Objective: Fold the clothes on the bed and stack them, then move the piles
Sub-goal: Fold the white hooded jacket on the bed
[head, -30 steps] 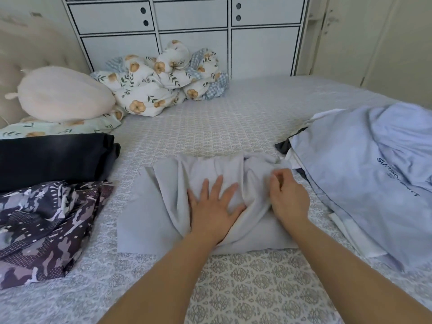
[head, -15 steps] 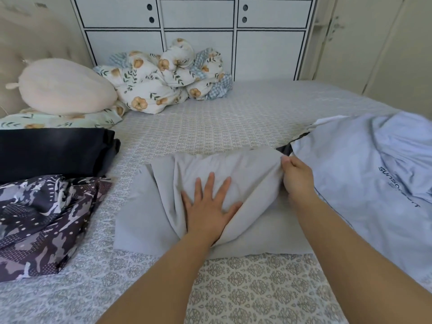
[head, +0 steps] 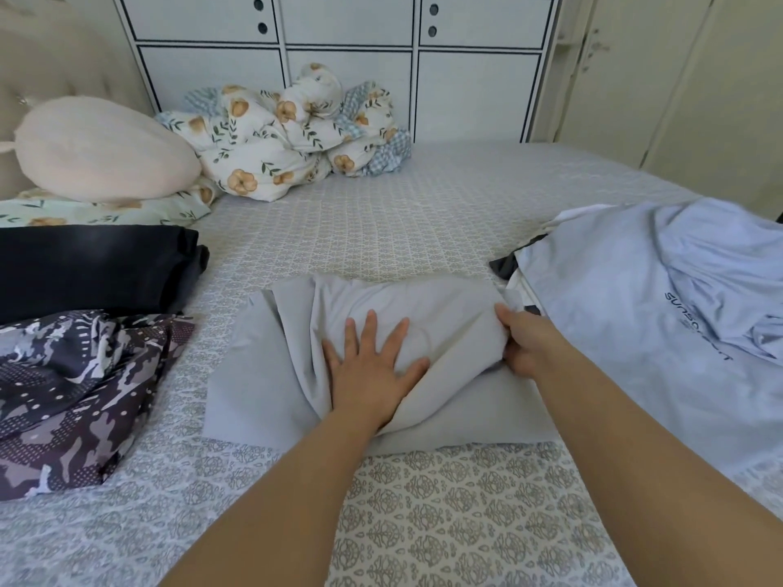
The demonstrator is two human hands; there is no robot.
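Grey garment [head: 445, 315], centre of bed [head: 381, 218]: left hand [head: 373, 366] presses flat with fingers released; right hand [head: 525, 345], fingers grasping the 3 o'clock edge, has drawn it outward, smoothing the fold.

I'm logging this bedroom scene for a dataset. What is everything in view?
grey garment: 1, light grey, bed centre, part folded
black garment: 1, folded, left
camouflage garment: 1, grey-purple, near left
blue shirt: 1, pale blue, right, on other clothes
floral quilt: 1, white, bunched at far side
pillow: 1, cream, far left
bed: 1, grey patterned sheet
cabinet: 1, white, behind
left hand: flat on grey garment
right hand: grips its right edge
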